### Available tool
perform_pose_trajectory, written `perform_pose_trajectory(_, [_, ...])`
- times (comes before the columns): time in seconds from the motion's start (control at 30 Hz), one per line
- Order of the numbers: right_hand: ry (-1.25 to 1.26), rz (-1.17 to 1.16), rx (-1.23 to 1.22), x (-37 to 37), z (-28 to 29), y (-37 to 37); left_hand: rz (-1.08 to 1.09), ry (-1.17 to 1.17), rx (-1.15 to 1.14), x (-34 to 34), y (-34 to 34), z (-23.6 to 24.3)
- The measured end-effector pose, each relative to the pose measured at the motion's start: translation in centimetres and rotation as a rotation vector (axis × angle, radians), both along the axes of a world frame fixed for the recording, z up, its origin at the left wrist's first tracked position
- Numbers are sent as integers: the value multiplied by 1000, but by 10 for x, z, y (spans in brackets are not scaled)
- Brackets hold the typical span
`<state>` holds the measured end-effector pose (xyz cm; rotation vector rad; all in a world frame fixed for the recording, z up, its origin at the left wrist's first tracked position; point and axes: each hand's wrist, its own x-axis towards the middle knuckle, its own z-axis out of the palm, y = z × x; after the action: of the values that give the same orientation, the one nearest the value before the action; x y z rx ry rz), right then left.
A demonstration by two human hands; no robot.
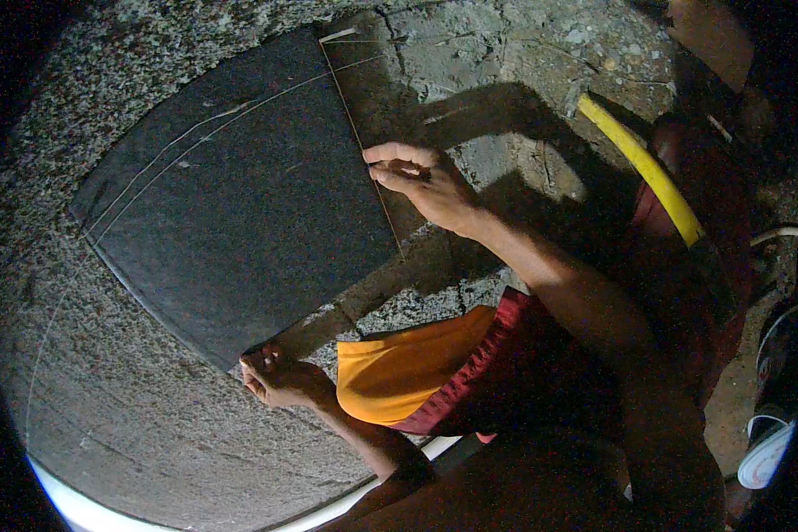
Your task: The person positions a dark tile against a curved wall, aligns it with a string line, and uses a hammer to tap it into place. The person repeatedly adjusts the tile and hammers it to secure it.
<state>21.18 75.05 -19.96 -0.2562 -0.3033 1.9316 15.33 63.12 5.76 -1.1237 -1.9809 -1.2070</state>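
Observation:
A dark grey, flat, four-sided piece [239, 204] lies on the rough speckled ground; I cannot tell whether it is cloth or a sheet of something stiffer. Two pale curved lines run across its far left part. My left hand [279, 379] is closed at its near corner, fingertips pinched on the edge. My right hand [421, 182] has thumb and forefinger together at the right edge. There a thin light cord or thread [342, 93] runs along that edge, past my fingertips. Whether the right fingers grip the cord or the edge is not clear.
Maroon cloth with an elastic-looking band [470, 359] and orange inside [403, 368] sits near my forearms. A yellow curved strip [638, 164] is at the right. A whitish shoe-like thing [765, 457] shows at the lower right. Cracked, rubble-strewn ground [594, 58] lies beyond, partly shadowed.

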Motion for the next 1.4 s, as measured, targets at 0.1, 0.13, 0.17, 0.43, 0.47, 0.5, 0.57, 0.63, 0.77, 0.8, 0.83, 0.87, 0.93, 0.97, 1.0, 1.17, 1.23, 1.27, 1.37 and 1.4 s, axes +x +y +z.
perform_pose_trajectory(0.1, [-14, 34, 10, 3, 1, 1, -27, -29, 16, 0, -1, 0])
perform_pose_trajectory(0.13, [-8, 33, 3, 4, 1, 0, -36, -47, 28, 0, 0, -1])
perform_pose_trajectory(0.17, [-2, 31, -3, 4, 1, 0, -21, 5, 2, -1, 0, -2])
perform_pose_trajectory(0.43, [47, -18, -54, -1, 1, -1, -27, 47, 16, 0, 2, -4])
perform_pose_trajectory(0.47, [25, -13, -42, 1, 1, 1, -20, 41, 1, -2, 1, -2])
perform_pose_trajectory(0.5, [2, -9, -30, 3, 1, 1, -13, 36, -14, -4, -1, 0])
perform_pose_trajectory(0.57, [44, 12, -39, 1, 0, 1, -18, 18, -1, -2, 0, 0])
perform_pose_trajectory(0.63, [50, 39, -39, 3, 0, 2, -43, -6, 50, 4, 4, -4])
perform_pose_trajectory(0.77, [-3, 56, -7, 7, 1, 3, -55, -20, 36, -2, -2, -2])
perform_pose_trajectory(0.8, [-12, 48, 5, 7, 1, 2, -59, -20, 27, -5, -4, 1])
perform_pose_trajectory(0.83, [-2, 42, -2, 6, 0, 2, -66, -20, 18, -6, -3, 2])
perform_pose_trajectory(0.87, [9, 36, -9, 6, -1, 2, -76, -42, 31, -4, -2, 1])
perform_pose_trajectory(0.93, [24, 38, -19, 5, -1, 2, -90, -83, 56, 2, 0, -1])
perform_pose_trajectory(0.97, [29, 45, -21, 5, -1, 1, -82, -71, 56, 2, -1, -1])
perform_pose_trajectory(1.0, [33, 53, -24, 5, 0, 1, -75, -58, 55, 3, -1, -1])
perform_pose_trajectory(1.17, [1, 66, -28, 7, 0, 1, -83, -7, 33, 4, 2, -5])
perform_pose_trajectory(1.23, [-19, 74, -31, 8, 1, 2, -84, 11, 0, 5, 2, -5])
perform_pose_trajectory(1.27, [-32, 68, -31, 8, 2, 2, -75, 18, -18, 3, 1, -5])
perform_pose_trajectory(1.37, [-21, 49, -38, 5, 1, 4, -53, 43, -56, -3, 0, -1])
perform_pose_trajectory(1.4, [-8, 42, -42, 3, 0, 4, -49, 54, -58, -5, 1, 0])
